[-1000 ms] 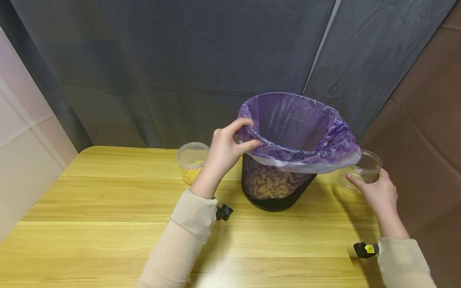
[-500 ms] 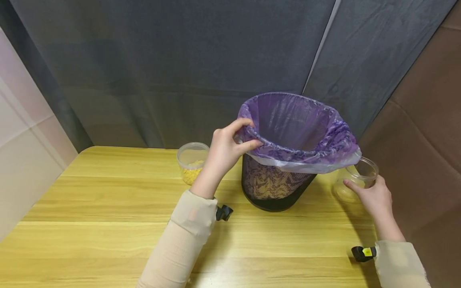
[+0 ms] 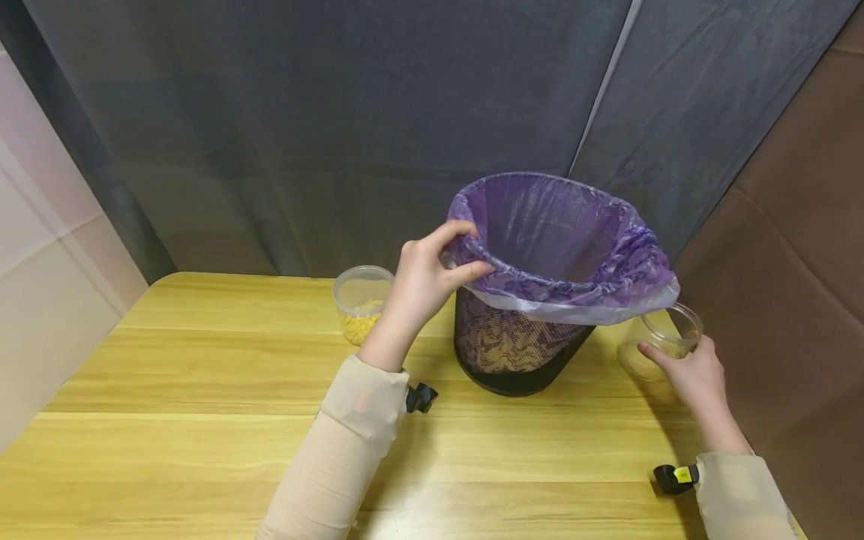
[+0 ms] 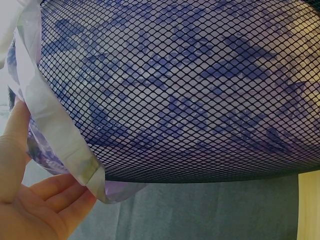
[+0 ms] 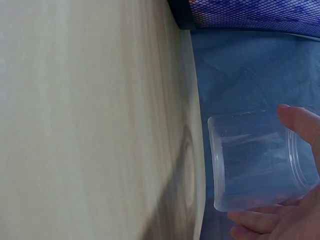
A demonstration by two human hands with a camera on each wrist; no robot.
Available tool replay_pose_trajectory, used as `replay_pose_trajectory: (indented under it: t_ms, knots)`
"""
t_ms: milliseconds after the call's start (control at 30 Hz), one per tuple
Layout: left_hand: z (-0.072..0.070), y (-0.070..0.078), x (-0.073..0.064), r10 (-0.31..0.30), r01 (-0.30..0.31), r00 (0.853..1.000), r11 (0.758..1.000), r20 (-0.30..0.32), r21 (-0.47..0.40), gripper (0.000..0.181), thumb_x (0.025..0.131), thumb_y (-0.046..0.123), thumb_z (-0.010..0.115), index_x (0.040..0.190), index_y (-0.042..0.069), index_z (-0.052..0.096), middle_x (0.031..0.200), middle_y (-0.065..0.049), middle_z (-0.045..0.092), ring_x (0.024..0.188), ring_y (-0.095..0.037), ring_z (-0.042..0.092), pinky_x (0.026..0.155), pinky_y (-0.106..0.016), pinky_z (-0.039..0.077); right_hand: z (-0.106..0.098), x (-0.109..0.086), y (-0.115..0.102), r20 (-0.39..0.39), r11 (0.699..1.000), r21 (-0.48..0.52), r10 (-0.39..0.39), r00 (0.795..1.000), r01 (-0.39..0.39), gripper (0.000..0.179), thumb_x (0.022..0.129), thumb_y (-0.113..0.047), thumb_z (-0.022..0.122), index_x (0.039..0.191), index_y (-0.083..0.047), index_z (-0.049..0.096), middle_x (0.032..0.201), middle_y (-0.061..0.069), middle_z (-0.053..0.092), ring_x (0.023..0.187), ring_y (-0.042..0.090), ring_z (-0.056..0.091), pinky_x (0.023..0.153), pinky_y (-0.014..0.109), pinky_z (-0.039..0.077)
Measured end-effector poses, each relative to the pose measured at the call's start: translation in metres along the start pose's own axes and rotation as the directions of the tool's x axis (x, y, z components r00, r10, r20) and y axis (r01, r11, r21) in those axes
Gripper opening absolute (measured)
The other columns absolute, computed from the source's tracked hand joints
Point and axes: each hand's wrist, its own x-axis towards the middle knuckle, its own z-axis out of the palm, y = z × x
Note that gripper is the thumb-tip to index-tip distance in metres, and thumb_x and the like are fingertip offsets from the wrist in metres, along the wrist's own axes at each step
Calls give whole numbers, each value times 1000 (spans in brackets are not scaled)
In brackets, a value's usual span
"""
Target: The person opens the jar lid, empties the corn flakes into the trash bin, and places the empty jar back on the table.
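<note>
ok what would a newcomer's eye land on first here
Probably the purple bag lining the black mesh bin, right of centre in the head view, its edge pinched by the left hand. Next, the clear tub in the right hand, right of the bin. The tub of yellow bits, left of it, may come third.

Dark grey curtain [image 3: 337, 127] at back; pale panel [image 3: 47, 247] left; brown panel [image 3: 803, 262] right; yellow wood-grain tabletop [image 3: 189, 405]

One of the hands [image 4: 40, 207] holds a purple bag [image 4: 56, 127] lining a mesh bin [image 4: 175, 95].
</note>
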Motion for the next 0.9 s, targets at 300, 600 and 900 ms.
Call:
replay_pose_trajectory:
  t_ms: [300,600,900]
  knots:
    - [0,1,0,9,-9,1000,1000,-15,3,38,72,24,85,104,13,67,91,0,68,78,-18,57,75,-40,49,7,0,7,27,1000,17,0,1000,0,109,83,-54,67,143,16,9,140,44,22,126,57,26,99,63,27]
    - [0,1,0,2,-2,1000,1000,-15,3,38,72,24,85,104,15,66,89,0,67,78,-18,57,75,-42,49,11,-1,13,53,999,32,28,998,-29,111,83,-55,67,145,14,5,141,44,19,128,56,24,100,62,26]
    - [0,1,-1,-2,2,1000,1000,-6,4,38,73,25,84,105,15,66,89,0,67,77,-23,58,72,-37,47,14,-4,14,55,999,48,16,998,-19,111,83,-54,66,146,11,1,142,44,15,129,56,22,101,63,25]
